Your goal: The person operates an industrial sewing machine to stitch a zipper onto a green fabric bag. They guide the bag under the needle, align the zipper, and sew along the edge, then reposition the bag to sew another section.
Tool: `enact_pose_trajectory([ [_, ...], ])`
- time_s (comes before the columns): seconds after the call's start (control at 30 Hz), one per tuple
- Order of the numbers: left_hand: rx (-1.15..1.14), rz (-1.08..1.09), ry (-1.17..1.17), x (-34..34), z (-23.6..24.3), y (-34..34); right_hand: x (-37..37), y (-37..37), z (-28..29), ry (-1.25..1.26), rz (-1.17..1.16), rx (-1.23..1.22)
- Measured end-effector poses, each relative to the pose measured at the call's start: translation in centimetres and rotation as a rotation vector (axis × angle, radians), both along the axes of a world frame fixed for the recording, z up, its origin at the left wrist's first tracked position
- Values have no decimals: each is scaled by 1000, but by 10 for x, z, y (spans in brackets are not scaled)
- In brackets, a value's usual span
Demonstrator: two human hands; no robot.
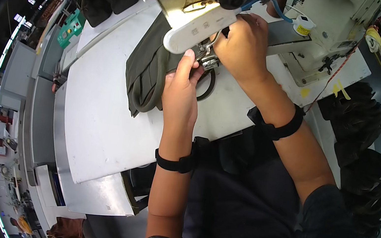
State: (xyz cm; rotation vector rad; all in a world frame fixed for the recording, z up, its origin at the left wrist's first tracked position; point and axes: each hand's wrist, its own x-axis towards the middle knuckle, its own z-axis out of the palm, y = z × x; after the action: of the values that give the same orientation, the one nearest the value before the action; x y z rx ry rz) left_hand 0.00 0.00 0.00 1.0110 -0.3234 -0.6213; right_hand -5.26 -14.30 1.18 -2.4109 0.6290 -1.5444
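Note:
An industrial sewing machine (197,28) stands over the white table, its lamp lit beside the needle area. A dark olive fabric piece (143,74), folded and with a loop along its near edge, lies left of the metal presser foot (209,62). My left hand (181,97) pinches the edge of this fabric, thumb on top, close to the foot. On the other side of the foot, my right hand (244,48) is closed with its fingers curled; the machine head partly hides them and whatever they hold. A dark strap loop (209,86) hangs beside my left fingers.
The white tabletop (99,129) stretches to the left. Dark bags (107,1) sit at the far left, near a green control box (71,28). Stacked dark pieces (361,126) hang at the right. A small white bottle (304,25) stands on the machine.

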Motion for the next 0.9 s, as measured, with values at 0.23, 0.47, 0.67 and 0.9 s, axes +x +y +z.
enact_pose_trajectory([
  [0.23, 42, -20, -122, -1, 8, -1, -2, 2, -1, -169, -84, -123],
  [0.47, -39, 33, -62, -9, 6, 2, -14, 0, 14, -39, 181, 386],
  [0.67, 18, 108, -91, -23, 13, 1, -18, 4, 23, 65, 139, 472],
  [0.9, -52, 74, 214, -34, 24, -2, -6, 1, 11, 103, -18, 218],
])
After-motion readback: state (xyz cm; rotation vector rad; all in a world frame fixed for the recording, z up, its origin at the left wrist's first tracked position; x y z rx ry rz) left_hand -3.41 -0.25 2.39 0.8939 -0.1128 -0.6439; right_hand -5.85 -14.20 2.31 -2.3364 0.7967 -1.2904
